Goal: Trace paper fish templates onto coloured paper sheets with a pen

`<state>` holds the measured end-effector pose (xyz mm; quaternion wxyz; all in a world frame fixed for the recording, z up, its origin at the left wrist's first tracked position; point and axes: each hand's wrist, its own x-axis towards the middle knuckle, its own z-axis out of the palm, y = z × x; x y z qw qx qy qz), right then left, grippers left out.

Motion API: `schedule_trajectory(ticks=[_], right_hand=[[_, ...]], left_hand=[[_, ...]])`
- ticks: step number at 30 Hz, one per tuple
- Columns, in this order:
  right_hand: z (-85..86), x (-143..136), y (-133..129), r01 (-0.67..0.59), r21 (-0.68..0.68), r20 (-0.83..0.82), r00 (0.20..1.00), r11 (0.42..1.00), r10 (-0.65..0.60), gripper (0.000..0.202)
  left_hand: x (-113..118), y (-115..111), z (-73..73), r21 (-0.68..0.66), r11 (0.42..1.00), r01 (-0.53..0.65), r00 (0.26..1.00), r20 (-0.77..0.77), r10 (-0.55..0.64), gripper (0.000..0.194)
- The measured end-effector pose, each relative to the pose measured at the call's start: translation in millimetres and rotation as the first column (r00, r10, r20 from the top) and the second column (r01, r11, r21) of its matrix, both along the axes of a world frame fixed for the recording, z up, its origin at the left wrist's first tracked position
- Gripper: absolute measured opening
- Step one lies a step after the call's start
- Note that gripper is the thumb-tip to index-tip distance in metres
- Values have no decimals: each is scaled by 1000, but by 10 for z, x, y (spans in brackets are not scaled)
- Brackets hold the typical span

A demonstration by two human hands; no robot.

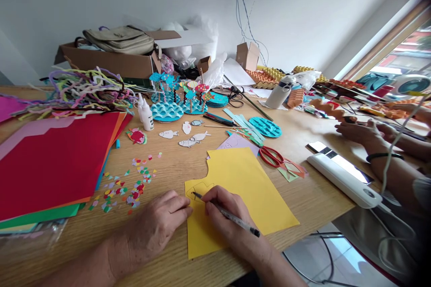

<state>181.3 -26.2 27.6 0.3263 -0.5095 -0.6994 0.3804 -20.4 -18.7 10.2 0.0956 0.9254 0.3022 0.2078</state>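
A pen [232, 219] is pinched in my right hand [230, 213], its tip on a sheet of yellow paper [249, 188]. Beneath the tip is a fish outline [200, 189] drawn in dark ink, partly covered by my fingers. Palm down, my left hand [161, 219] rests at the sheet's left edge, its fingers loosely bent and not gripping anything. A curved piece is cut out of the paper's upper left corner. Beyond it lie several paper fish cutouts [168, 134], and red-handled scissors [271, 156] sit by the sheet's upper right side.
Coloured paper scraps [138, 186] lie left of my hands, beside stacked coloured sheets [63, 161]. A glue bottle [145, 114], blue wavy fish stands [166, 112] and pipe cleaners [90, 89] stand behind. At right are a white device [343, 179] and another person's hands [360, 132].
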Motion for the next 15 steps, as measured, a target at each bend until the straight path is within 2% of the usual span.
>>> schedule_trajectory(ticks=[4,7,15], right_hand=[[13,-8,-2,-58,7,-31,998,998,58,11],[13,-23,-2,-54,19,-26,998,998,55,10],[14,-62,-1,-36,12,-18,999,999,36,9]], left_hand=[[-23,-18,-12,48,999,-2,999,-46,4,40],[-34,-31,-37,78,997,-19,997,-69,24,40],[-21,-47,-11,48,998,-51,994,-99,56,39]])
